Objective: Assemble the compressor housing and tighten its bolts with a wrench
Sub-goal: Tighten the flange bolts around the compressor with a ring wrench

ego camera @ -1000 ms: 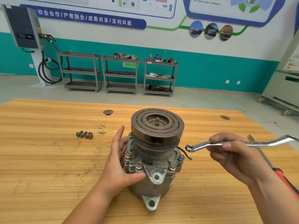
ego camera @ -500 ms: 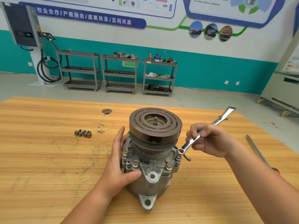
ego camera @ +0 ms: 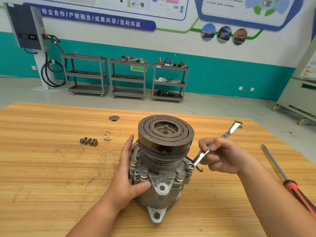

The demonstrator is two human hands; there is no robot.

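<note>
Compressor [ego camera: 162, 170] stands upright on the table [ego camera: 51, 177], pulley up, far side hidden. The left hand [ego camera: 127, 182] braces it, fingers flat along its left flank, tips lost behind the body, thumb pressing the front. The right hand [ego camera: 222, 156] curls round the wrench [ego camera: 202, 155], whose ring end covers a right-side bolt [ego camera: 190, 166]. The screwdriver [ego camera: 279, 170] handle is cut off by the right edge.
</note>
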